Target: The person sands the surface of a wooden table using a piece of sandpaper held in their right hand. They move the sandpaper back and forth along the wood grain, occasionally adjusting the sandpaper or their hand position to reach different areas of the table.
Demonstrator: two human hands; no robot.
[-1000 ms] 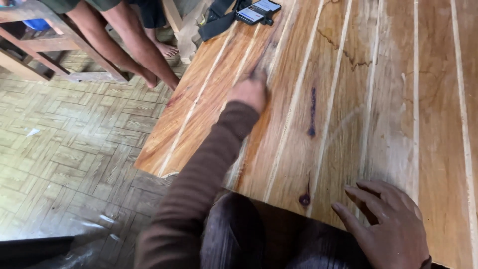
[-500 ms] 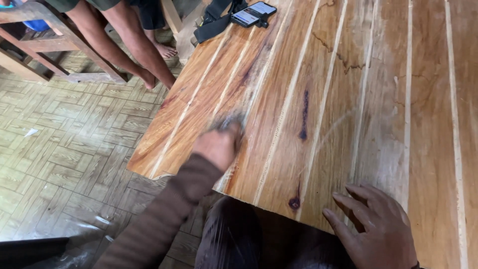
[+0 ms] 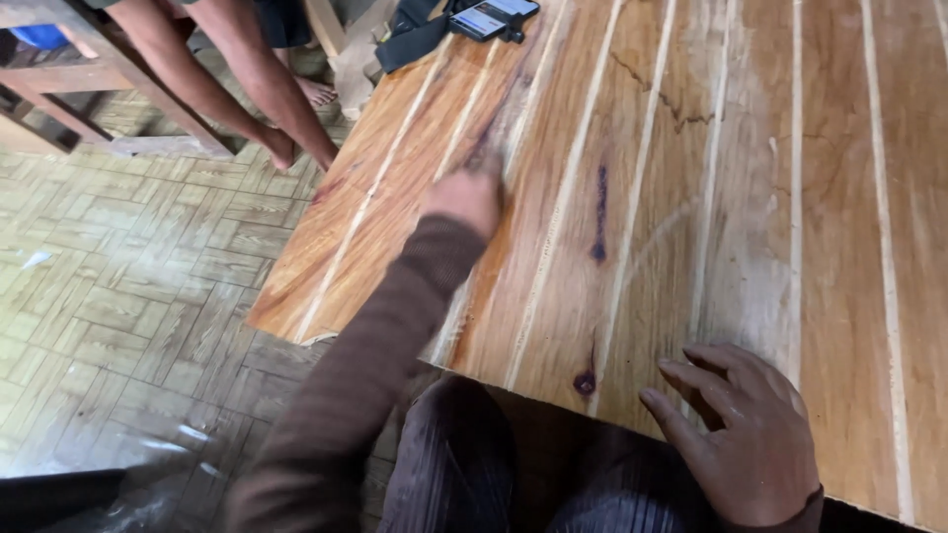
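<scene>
Nearest you, your right hand (image 3: pixel 752 442) is resting on the wooden panel (image 3: pixel 750 197) close to its near edge, fingers spread and slightly curled, grasping nothing, just bracing the board. Your dark-clothed knees (image 3: pixel 464 464) are tucked against that same edge. Since the panel is overhanging at the near left corner (image 3: pixel 267 321), leaning too hard there could be tipping or shifting it.

Farther out and to the left, your left hand (image 3: pixel 464 195), in its brown ribbed sleeve (image 3: pixel 355 375), is pressing down on the panel's surface along one of the pale strips (image 3: pixel 553 217). It is blurred, and you appear to be pinching something small and dark under the fingers, perhaps an abrasive pad, but I cannot tell what it is or how tightly you are closing on it. If you are rubbing, the dark knot (image 3: pixel 585 381) near the edge and the dark streak (image 3: pixel 598 212) beside your hand are spots where a snag could be catching. The jagged crack (image 3: pixel 662 94) farther right is another place where fibres could be lifting into a fingertip.

At the far end, a dark flat device with a screen (image 3: pixel 491 18) and a black strap (image 3: pixel 415 35) are lying on the panel. A long stroke could be knocking them off onto the parquet floor (image 3: pixel 128 296). Beyond the far left corner another person's bare legs (image 3: pixel 232 79) are standing just beside the panel, so anything sliding off there could be landing on their feet.
</scene>
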